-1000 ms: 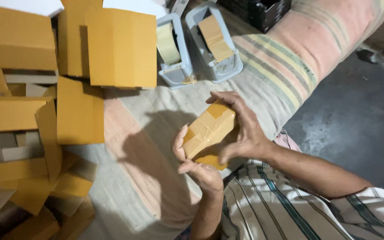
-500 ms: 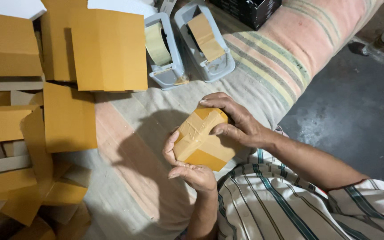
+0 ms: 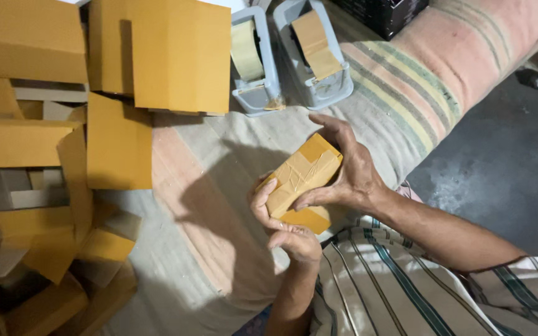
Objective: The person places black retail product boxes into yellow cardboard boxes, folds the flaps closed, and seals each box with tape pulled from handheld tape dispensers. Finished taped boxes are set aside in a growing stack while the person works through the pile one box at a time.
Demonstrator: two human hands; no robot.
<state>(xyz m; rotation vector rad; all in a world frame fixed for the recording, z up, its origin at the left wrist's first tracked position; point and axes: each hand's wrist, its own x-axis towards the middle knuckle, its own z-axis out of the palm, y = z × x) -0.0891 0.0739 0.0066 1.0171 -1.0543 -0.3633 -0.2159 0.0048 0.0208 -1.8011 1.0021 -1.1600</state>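
A small yellow-brown cardboard box (image 3: pixel 302 180), sealed with clear tape across its top, is held between both hands above a striped cloth. My right hand (image 3: pixel 349 171) wraps over its far end from the right, fingers curled on the upper edge. My left hand (image 3: pixel 279 224) grips the near end from below, thumb against the side. The box is tilted, its far end higher.
Two grey tape dispensers (image 3: pixel 253 62) (image 3: pixel 316 56) stand at the back on the cloth (image 3: pixel 219 186). Flat and folded yellow cardboard boxes (image 3: pixel 157 53) lie piled to the left. A rolled striped cloth bundle (image 3: pixel 468 56) lies at the right, beside grey floor (image 3: pixel 499 174).
The box has been turned slightly in both hands and sits a little lower in view. My grip on it is kept.
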